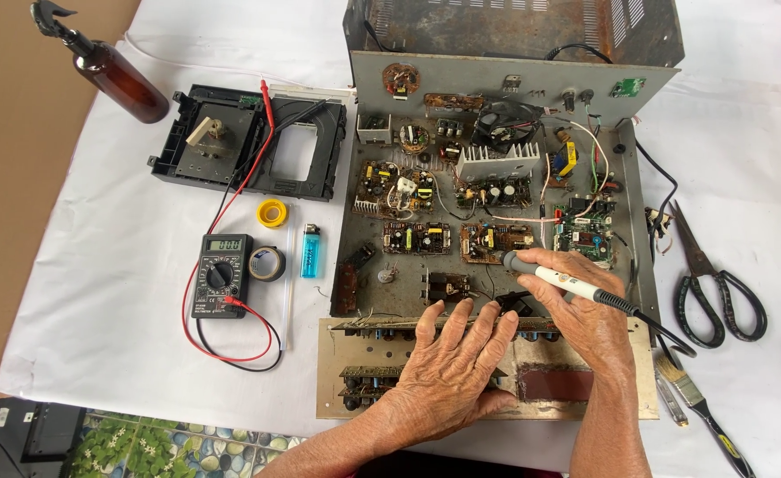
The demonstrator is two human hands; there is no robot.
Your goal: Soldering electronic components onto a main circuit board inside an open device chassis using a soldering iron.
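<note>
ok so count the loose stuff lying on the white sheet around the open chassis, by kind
brown spray bottle: 1
black plastic tray frame: 1
multimeter: 1
tape rolls: 2, yellow and dark
blue lighter: 1
scissors: 1
paintbrush: 1
total: 8
The soldering iron in the right hand is not counted.

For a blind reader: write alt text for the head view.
A right hand holds a soldering iron over an opened metal case of circuit boards; the left hand rests on its front panel. A multimeter lies left.
</note>
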